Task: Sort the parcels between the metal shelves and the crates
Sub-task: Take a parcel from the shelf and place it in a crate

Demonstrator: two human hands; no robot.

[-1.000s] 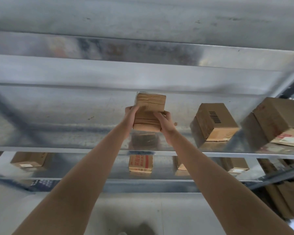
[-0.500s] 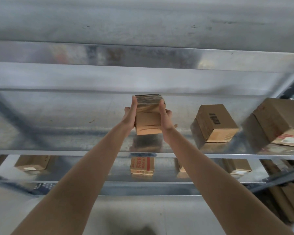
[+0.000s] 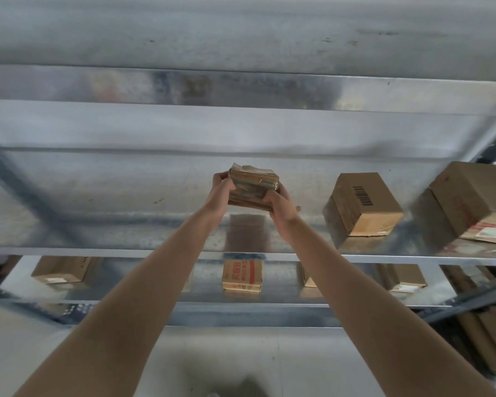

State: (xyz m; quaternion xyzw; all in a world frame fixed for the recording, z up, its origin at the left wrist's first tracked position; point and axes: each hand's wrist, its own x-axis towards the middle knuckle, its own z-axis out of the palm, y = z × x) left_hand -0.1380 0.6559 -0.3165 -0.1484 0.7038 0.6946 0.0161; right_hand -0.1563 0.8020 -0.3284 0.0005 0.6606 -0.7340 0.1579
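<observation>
- Two cardboard boxes stand on the metal shelf to the right: a barcoded box and, further right, a larger labelled box.
- The lower shelf carries a red-printed parcel.
- The small brown parcel is held over the middle of the metal shelf, left of the barcoded box and apart from it.
- The left grip clamps the parcel's left side and the right grip its near right corner, fingers curled round it.

Glossy, reflective metal shelf. Centre: cardboard parcel under shiny wrinkled tape. At 3 o'clock: barcoded carton, matt cardboard.
</observation>
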